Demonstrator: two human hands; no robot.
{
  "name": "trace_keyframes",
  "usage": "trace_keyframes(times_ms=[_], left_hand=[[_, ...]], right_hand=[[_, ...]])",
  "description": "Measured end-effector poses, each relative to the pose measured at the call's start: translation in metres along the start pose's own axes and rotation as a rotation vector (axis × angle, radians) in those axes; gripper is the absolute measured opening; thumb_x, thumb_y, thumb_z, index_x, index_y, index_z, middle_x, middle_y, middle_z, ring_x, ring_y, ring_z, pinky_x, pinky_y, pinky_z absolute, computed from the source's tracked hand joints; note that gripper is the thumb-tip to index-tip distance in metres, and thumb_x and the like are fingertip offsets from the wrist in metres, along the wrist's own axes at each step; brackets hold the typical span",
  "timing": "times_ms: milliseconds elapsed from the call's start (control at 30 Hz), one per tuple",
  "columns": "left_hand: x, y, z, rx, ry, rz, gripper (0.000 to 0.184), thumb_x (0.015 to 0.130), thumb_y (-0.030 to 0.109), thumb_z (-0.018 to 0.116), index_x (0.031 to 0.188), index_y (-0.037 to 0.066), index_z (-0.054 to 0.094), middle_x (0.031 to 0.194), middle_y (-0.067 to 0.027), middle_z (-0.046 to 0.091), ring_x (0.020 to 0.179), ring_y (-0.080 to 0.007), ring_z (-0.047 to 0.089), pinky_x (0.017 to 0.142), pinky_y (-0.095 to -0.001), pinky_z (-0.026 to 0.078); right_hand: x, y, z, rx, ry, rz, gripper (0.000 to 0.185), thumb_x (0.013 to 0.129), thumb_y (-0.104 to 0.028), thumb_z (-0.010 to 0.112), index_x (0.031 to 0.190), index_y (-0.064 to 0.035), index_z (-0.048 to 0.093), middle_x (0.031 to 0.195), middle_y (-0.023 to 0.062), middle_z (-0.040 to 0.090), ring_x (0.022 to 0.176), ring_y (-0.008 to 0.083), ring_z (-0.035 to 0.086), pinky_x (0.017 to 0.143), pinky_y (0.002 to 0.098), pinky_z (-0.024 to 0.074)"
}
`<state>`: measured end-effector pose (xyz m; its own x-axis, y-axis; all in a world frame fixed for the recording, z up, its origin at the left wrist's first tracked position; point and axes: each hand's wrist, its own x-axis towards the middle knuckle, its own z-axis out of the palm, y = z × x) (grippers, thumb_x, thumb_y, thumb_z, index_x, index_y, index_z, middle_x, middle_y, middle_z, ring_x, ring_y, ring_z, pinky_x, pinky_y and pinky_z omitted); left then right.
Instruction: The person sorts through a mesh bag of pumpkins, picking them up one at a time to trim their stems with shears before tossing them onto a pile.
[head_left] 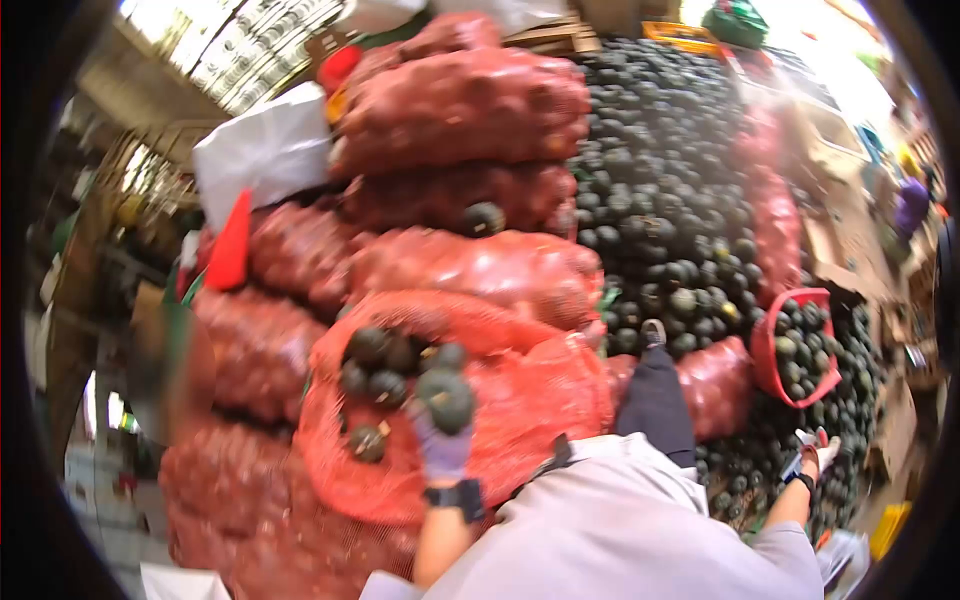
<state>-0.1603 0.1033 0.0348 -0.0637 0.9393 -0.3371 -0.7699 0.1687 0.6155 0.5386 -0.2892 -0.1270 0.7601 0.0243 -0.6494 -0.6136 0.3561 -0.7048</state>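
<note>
My left hand (440, 445), in a purple glove with a dark band at the wrist, holds a dark green squash (445, 400) over an open red mesh bag (520, 390). Several more dark squashes (388, 387) lie inside the bag, left of and behind the hand. My right hand (820, 450), in a pale glove with reddish fingertips, is out at the right above a heap of small dark squashes (840, 480). Its fingers are apart and nothing shows in them. Near it stands a red basket (768, 350) with squashes.
Filled red mesh bags (460, 105) are stacked ahead and at the left. A large squash pile (660, 170) spreads ahead to the right. A red cone (231, 245) and a white sack (262, 150) are at the left. A yellow crate (682, 38) stands at the back.
</note>
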Motion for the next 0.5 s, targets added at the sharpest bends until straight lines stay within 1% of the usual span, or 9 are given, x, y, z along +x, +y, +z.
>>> trace_keyframes(times_ms=[33,100,200,233,267,333,400,433,500], left_hand=[[0.007,-0.014,0.006,0.024,0.001,-0.029,0.059,0.087,0.054,0.067,0.132,0.018,0.054,0.129,-0.0031,0.06,0.114,-0.021,0.061,0.098,-0.041,0.052],[0.016,-0.044,0.01,0.099,0.055,-0.076,0.064,0.086,0.057,0.065,0.135,0.016,0.053,0.131,-0.0043,0.06,0.121,-0.0254,0.058,0.101,-0.045,0.051],[-0.002,-0.05,0.049,-0.449,-0.272,-0.499,0.066,0.084,0.058,0.066,0.135,0.018,0.054,0.135,-0.0094,0.058,0.127,-0.0337,0.054,0.101,-0.051,0.05],[-0.006,-0.05,0.062,-0.365,-0.29,-0.545,0.069,0.084,0.06,0.065,0.137,0.018,0.053,0.137,-0.0109,0.056,0.129,-0.037,0.051,0.102,-0.0529,0.049],[-0.013,-0.05,0.073,-0.282,-0.302,-0.591,0.071,0.084,0.062,0.064,0.138,0.018,0.052,0.139,-0.0123,0.055,0.131,-0.0402,0.048,0.103,-0.0547,0.047],[-0.022,-0.058,0.088,-0.317,-0.314,-0.622,0.078,0.083,0.066,0.062,0.141,0.016,0.049,0.144,-0.0155,0.05,0.134,-0.0431,0.044,0.105,-0.0589,0.044],[-0.028,-0.062,0.1,-0.388,-0.419,-0.692,0.081,0.084,0.067,0.06,0.142,0.013,0.048,0.146,-0.0175,0.048,0.136,-0.0428,0.041,0.107,-0.0616,0.041],[-0.031,-0.065,0.104,-0.403,-0.475,-0.722,0.081,0.084,0.068,0.059,0.142,0.012,0.048,0.145,-0.017,0.049,0.136,-0.0403,0.043,0.108,-0.0598,0.04],[-0.037,-0.071,0.109,-0.391,-0.495,-0.71,0.082,0.084,0.068,0.059,0.141,0.01,0.048,0.143,-0.0158,0.051,0.133,-0.0363,0.046,0.111,-0.0558,0.039]], right_hand=[[-0.035,0.009,0.052,-0.097,0.093,-0.05,0.046,0.087,-0.052,0.06,0.092,-0.007,0.066,0.082,0.0111,0.066,0.06,0.03,0.06,0.055,0.0428,0.0539],[-0.148,0.04,0.154,-0.16,-0.285,-0.274,0.043,0.089,-0.052,0.063,0.096,-0.0088,0.065,0.089,0.0093,0.066,0.071,0.0258,0.063,0.06,0.0375,0.0528],[-0.163,0.086,0.206,-0.356,-0.705,0.015,0.03,0.087,-0.039,0.066,0.101,-0.0135,0.06,0.093,0.0035,0.061,0.083,0.0208,0.063,0.064,0.0369,0.0534],[-0.223,0.104,0.241,-0.333,-0.76,-0.022,0.028,0.086,-0.034,0.068,0.103,-0.0137,0.058,0.089,0.0022,0.06,0.076,0.0187,0.061,0.065,0.0342,0.0532],[-0.281,0.106,0.269,-0.502,-0.809,0.222,0.033,0.084,-0.022,0.071,0.112,-0.0124,0.056,0.087,0.0018,0.059,0.071,0.0164,0.058,0.067,0.0305,0.0515],[-0.328,0.144,0.286,-0.637,-1.092,0.01,0.051,0.081,-0.004,0.069,0.13,-0.0091,0.053,0.088,0.0007,0.058,0.075,0.0121,0.057,0.067,0.0267,0.0492],[-0.376,0.154,0.302,-1.066,-1.435,-0.411,0.055,0.081,-0.01,0.07,0.133,-0.0044,0.052,0.103,0.0057,0.063,0.089,0.0117,0.06,0.08,0.0274,0.0515],[-0.392,0.162,0.302,-1.083,-1.518,-0.42,0.054,0.08,-0.01,0.069,0.132,-0.006,0.054,0.108,0.0107,0.065,0.093,0.0172,0.064,0.084,0.0318,0.0524],[-0.44,0.15,0.315,-1.16,-1.636,-0.898,0.059,0.072,-0.012,0.074,0.129,-0.0128,0.057,0.096,0.015,0.063,0.088,0.0347,0.063,0.078,0.0426,0.0516]])
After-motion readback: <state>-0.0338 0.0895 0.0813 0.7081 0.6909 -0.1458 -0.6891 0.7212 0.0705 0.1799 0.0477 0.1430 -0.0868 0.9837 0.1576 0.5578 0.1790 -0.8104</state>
